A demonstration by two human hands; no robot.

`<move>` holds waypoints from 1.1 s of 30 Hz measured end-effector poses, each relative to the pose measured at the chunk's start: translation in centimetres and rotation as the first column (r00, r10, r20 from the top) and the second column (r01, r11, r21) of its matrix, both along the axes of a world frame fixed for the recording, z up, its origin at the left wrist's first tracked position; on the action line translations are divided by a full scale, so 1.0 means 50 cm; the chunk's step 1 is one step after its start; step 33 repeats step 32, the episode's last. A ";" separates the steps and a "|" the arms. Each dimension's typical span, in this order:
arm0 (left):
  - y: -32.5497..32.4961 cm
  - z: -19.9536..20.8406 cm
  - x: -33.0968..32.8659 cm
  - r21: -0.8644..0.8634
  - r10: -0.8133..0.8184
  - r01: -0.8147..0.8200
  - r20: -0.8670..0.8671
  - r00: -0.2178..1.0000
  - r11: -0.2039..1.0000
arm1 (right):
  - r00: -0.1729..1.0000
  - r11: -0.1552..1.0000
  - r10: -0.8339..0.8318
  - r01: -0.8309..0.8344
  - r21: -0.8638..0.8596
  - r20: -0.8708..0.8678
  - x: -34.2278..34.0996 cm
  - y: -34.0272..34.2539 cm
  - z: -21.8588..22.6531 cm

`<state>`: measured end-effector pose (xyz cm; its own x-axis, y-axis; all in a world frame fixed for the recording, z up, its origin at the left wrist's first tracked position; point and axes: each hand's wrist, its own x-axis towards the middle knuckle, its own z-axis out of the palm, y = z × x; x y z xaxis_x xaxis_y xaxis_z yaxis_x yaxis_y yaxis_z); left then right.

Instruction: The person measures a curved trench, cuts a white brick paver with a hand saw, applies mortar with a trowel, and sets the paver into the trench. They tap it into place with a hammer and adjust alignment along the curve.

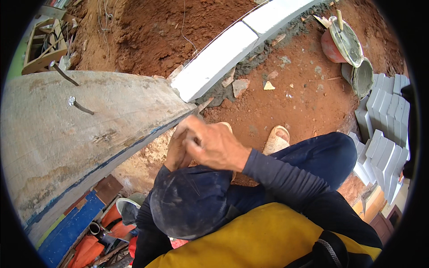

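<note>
My right hand (217,142) is in front of me, above my bent knee, its fingers curled in and closed. Behind it is my left hand (176,151), close against it or touching; the right hand covers most of its fingers. Anything held between the two is hidden. Just left of the hands runs the edge of a weathered grey slab (89,129). Past the fingertips, a row of white blocks (219,58) starts at the slab's corner and curves away to the upper right, with grey mortar (254,64) along its base.
Two metal rods (82,107) stick up from the slab. Two buckets (333,47) of grey mortar stand at the upper right, one with a wooden handle in it. Grey slabs (384,111) are stacked at the right. A thin string (196,50) lies by the blocks. Stone shards (240,87) dot red soil.
</note>
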<state>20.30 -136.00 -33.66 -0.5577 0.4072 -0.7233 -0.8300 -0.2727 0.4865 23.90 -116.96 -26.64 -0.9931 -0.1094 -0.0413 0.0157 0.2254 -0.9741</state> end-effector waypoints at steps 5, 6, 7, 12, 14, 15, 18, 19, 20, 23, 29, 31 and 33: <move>-0.038 -0.005 -0.011 0.027 -0.088 0.090 -0.086 0.992 0.996 | 0.978 0.994 0.042 -0.020 -0.109 0.202 0.013 -0.038 -0.011; -0.050 0.000 -0.008 0.143 -0.080 0.086 -0.049 0.996 0.986 | 0.939 0.975 0.100 -0.027 -0.221 0.329 0.015 -0.037 -0.023; -0.053 0.004 -0.010 0.258 -0.077 0.078 -0.012 0.997 0.963 | 0.870 0.950 0.177 -0.029 -0.309 0.460 0.012 -0.030 -0.035; -0.061 0.049 0.004 0.193 0.050 -0.053 0.023 0.998 0.980 | 0.806 0.836 0.411 -0.146 -0.529 0.426 -0.007 0.005 -0.070; -0.068 0.041 -0.008 -0.061 -0.005 -0.001 -0.100 0.995 0.998 | 0.851 0.835 0.430 -0.248 -0.490 0.301 -0.013 0.004 -0.076; -0.076 0.038 -0.012 -0.014 -0.038 0.036 -0.135 0.990 0.999 | 0.844 0.808 0.443 -0.229 -0.542 0.303 -0.015 0.015 -0.079; -0.089 0.042 -0.027 -0.014 -0.129 0.129 -0.214 0.968 0.992 | 0.703 0.835 0.460 -0.137 -0.532 0.542 -0.050 0.088 -0.085; -0.095 0.054 -0.026 -0.040 -0.155 0.150 -0.232 0.960 0.988 | 0.734 0.860 0.371 -0.041 -0.508 0.569 -0.057 0.094 -0.080; -0.096 0.065 -0.026 -0.065 -0.182 0.171 -0.249 0.951 0.983 | 0.739 0.885 0.272 0.059 -0.461 0.616 -0.065 0.095 -0.075; -0.098 0.096 -0.036 -0.146 -0.255 0.224 -0.255 0.933 0.964 | 0.758 0.866 0.141 0.217 -0.450 0.637 -0.086 0.054 -0.064; -0.149 0.161 -0.064 -0.451 -0.403 0.269 -0.232 0.885 0.851 | 0.722 0.673 0.144 0.429 -0.602 0.676 -0.086 0.003 -0.068; -0.184 0.168 -0.087 -0.497 -0.257 0.087 -0.284 0.924 0.863 | 0.766 0.648 0.057 0.460 -0.607 0.641 -0.081 -0.005 -0.068; -0.207 0.173 -0.105 -0.511 -0.179 -0.012 -0.323 0.929 0.859 | 0.784 0.653 0.041 0.448 -0.611 0.619 -0.082 -0.008 -0.068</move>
